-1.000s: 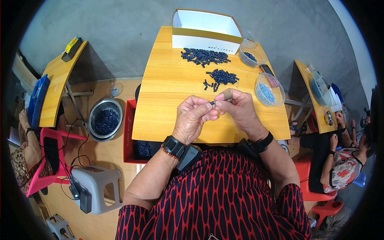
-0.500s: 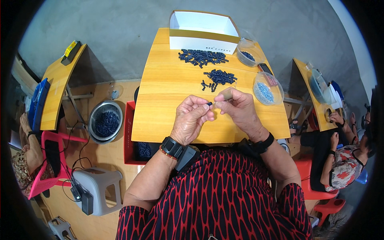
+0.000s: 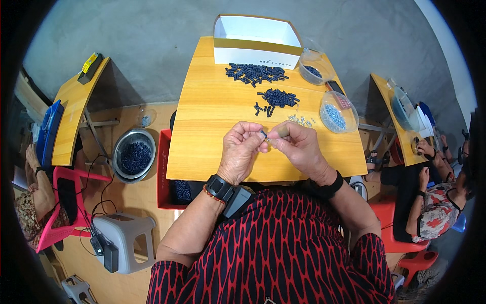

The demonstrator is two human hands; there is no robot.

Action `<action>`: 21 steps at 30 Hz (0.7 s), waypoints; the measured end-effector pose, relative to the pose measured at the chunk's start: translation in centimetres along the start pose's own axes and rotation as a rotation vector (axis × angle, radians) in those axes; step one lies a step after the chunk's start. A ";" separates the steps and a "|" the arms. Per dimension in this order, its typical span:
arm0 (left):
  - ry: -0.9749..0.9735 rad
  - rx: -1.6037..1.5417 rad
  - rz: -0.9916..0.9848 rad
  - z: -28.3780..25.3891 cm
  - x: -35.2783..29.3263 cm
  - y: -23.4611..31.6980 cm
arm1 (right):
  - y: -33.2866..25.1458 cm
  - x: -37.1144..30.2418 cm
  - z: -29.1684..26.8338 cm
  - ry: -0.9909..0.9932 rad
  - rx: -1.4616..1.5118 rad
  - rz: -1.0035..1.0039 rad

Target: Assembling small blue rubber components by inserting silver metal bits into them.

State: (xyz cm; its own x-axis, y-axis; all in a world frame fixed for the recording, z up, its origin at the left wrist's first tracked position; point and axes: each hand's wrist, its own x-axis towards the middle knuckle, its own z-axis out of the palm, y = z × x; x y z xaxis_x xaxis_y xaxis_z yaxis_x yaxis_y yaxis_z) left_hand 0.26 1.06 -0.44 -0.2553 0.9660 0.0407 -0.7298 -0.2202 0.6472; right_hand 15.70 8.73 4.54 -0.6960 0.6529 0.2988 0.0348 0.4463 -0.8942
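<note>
My left hand [image 3: 238,154] is closed in a pinch around a small dark blue plastic piece [image 3: 262,135]. Thumb and index finger of my right hand [image 3: 299,151] meet right at that piece, closed on a tiny pale part that I can barely see; a tan wrap covers the right index finger. Both hands are above the near half of the wooden table [image 3: 202,126]. Just past them lies a small pile of dark blue pieces [image 3: 279,98], with a larger pile [image 3: 255,73] farther back. Tiny pale pins [image 3: 302,121] are scattered beyond my right hand.
Farther off stands a white and gold box [image 3: 257,53]. Clear bowls with pale blue parts [image 3: 334,116] and dark parts [image 3: 314,70] line the right side. Left, on the floor, are a metal basin [image 3: 117,161] and a red box [image 3: 163,167]. People sit at both side tables.
My right hand has shifted slightly left and down, bringing its fingertips against the dark piece. The scattered pins beyond it have come into sight. My left hand is nearly still.
</note>
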 end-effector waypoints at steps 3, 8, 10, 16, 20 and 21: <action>0.013 0.020 0.003 0.1 0.0 -0.4 | 0.1 -0.3 0.2 0.025 -0.013 -0.026; 0.013 0.074 -0.011 -0.4 0.0 -0.8 | -0.2 -0.7 0.3 0.027 0.057 -0.011; -0.007 0.064 0.027 -0.3 0.1 -0.8 | 0.7 -0.8 0.5 0.030 0.065 -0.031; 0.022 0.369 0.129 0.4 -0.2 -0.5 | 1.2 -0.9 0.0 0.053 0.199 0.032; 0.026 0.405 0.140 0.6 -0.2 -0.3 | 1.0 -0.2 -0.8 0.102 0.208 0.080; 0.021 0.404 0.155 0.6 -0.2 -0.3 | 0.9 0.1 -0.8 0.103 0.209 0.081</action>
State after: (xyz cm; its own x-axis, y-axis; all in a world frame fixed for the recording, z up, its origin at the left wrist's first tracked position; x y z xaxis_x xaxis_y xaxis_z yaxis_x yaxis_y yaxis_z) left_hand 0.96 0.99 -0.18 -0.3586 0.9217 0.1477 -0.3765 -0.2876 0.8807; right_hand 16.28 9.69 3.99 -0.6196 0.7453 0.2461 -0.0691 0.2605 -0.9630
